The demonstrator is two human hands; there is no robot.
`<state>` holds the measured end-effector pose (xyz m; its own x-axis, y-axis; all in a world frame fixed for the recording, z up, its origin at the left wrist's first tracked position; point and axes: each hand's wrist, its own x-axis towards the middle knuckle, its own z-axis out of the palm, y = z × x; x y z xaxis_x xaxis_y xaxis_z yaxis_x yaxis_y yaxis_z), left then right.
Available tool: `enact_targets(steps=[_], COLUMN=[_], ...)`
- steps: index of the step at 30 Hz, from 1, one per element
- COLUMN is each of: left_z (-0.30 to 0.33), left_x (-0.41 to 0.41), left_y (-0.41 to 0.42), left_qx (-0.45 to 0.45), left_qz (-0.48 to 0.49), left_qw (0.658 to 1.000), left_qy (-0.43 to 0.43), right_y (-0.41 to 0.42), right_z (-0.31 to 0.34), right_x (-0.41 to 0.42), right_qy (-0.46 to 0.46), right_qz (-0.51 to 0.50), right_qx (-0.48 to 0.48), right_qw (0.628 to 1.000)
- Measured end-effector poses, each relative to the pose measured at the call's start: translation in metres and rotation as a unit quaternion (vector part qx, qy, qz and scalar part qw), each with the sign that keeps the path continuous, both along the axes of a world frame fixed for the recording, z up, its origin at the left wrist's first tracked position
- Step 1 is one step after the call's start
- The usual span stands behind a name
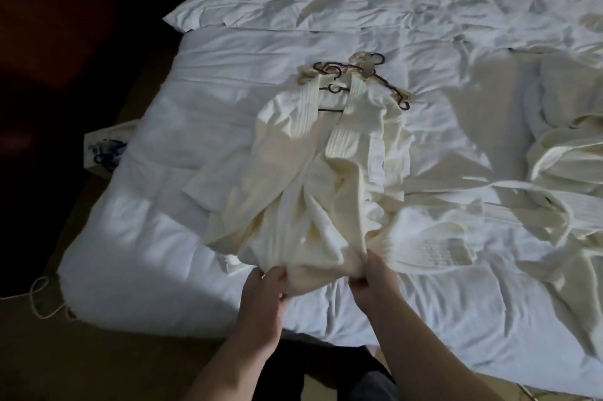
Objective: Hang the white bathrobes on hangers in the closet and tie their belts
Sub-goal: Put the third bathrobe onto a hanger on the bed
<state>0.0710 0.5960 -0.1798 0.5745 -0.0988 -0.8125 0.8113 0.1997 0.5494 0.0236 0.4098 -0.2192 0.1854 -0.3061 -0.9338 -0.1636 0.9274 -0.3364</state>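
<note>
Head view, looking down at a bed (pixel 137 253) with a white blanket. On the far left, a thin white cord (pixel 39 297) lies on the floor, and a white bag (pixel 104 152) with blue marks leans against the side of the bed. In the middle, one white bathrobe (pixel 313 178) lies flat on the blanket. Its collar rests on some hangers (pixel 355 77) piled near the top; the room is dim, so it is hard to count them. The left hand (pixel 266 283) pinches the bottom edge of this robe, fingers curled into the cloth. The right hand (pixel 372 276) pinches the same edge just beside it. Further right, a belt (pixel 509 201) lies across the blanket, next to a second bathrobe (pixel 561 152) in a crumpled heap.
</note>
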Motion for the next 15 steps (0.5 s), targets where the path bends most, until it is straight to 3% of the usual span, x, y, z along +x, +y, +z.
enact_targets(steps=[2,5,9,12,15], left_z=[0.012,0.0,-0.007,0.006,0.009], left_x=[0.0,-0.008,-0.029,-0.023,-0.021], left_y=[0.005,0.008,-0.022,-0.041,-0.042], left_qx=[-0.07,-0.099,-0.107,-0.213,-0.157], left_qz=[0.087,0.195,0.099,0.057,-0.002], left_qw=[0.993,0.966,0.96,0.959,0.981], left_qy=[0.047,0.139,0.238,0.181,0.112], right_y=[0.007,0.03,0.058,0.056,0.041], right_z=[0.028,0.072,0.11,0.106,0.078], right_x=[-0.011,-0.042,-0.074,-0.085,-0.099], right_qy=[0.053,0.027,-0.017,0.007,0.032], right_qz=[0.023,0.026,0.091,0.12,0.106], right_qx=[-0.028,-0.025,-0.014,-0.074,-0.133], right_qw=[0.998,0.999,0.996,0.99,0.985])
